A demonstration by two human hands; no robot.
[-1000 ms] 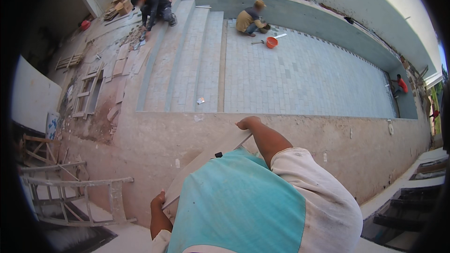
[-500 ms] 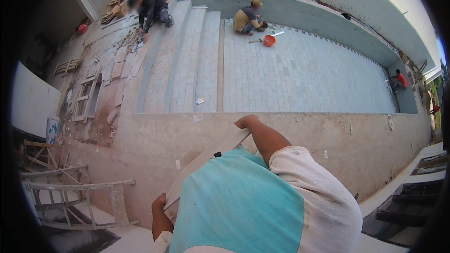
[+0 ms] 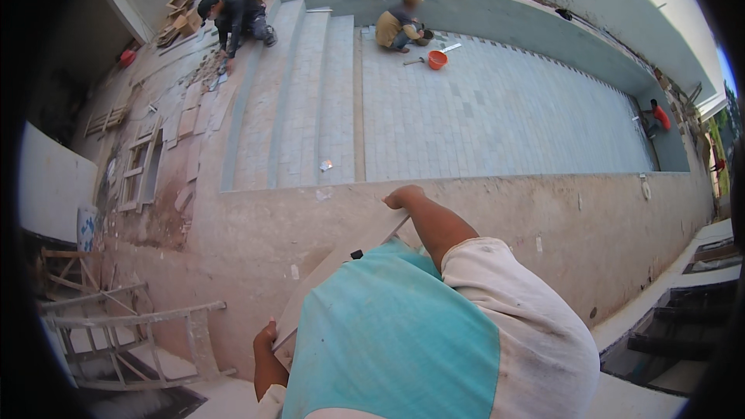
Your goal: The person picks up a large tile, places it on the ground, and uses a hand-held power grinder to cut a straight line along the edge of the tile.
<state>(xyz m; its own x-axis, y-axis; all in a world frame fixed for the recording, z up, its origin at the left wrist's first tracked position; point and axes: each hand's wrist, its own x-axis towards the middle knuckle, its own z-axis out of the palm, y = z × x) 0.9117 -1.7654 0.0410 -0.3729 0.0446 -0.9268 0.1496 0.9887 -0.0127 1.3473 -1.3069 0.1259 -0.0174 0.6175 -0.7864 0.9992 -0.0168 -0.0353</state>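
Across the front of my turquoise and off-white shirt I hold a pale flat slab [image 3: 335, 262], long and straight-edged, slanting from lower left to upper right. My left hand [image 3: 265, 337] is closed on its lower left end, and my right hand [image 3: 403, 197] grips the upper right end. Most of the slab's near side is hidden behind my shirt. Its material is not clear; it could be a board or a large tile. A small black block [image 3: 357, 254] shows at the shirt's upper edge, against the slab.
Beyond a low wall [image 3: 466, 221] lies a sunken pale-tiled floor [image 3: 481, 124] with steps [image 3: 303, 101] at its left. A person [image 3: 401, 23] squats there by an orange bucket [image 3: 437, 60]; another person [image 3: 237, 22] bends at the left. A wooden ladder [image 3: 155, 313] lies near left.
The view has shifted slightly, so the surroundings sit a little farther left. Both hands keep their hold on the slab. The squatting person's arms and head have moved a little.
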